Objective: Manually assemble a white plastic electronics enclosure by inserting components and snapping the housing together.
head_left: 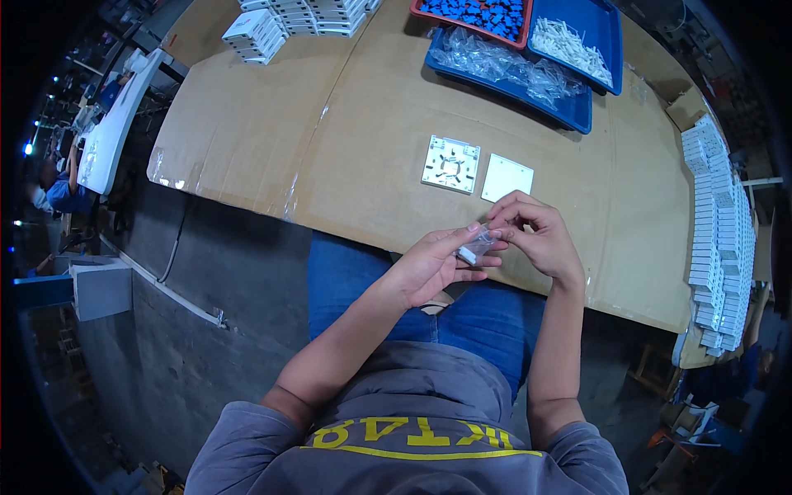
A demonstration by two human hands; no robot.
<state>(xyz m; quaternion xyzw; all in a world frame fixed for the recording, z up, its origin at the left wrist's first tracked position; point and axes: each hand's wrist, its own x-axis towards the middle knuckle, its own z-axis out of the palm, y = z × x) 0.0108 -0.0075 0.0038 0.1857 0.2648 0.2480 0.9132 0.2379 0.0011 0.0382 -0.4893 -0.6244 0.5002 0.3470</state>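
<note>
On the tabletop (247,124): housing (451,163) sits left of plate (506,178), near frame centre; trays (569,118) upper right; stacked units (256,37) upper left. Bag (475,249) lies below plate, between fingers (520,213).

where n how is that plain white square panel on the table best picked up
Probably by its right edge, coming from the right with a thumb-and-finger pinch: the white panel lies flat, that edge faces bare cardboard tabletop, and the dark-marked white square sits close on its left.
</note>
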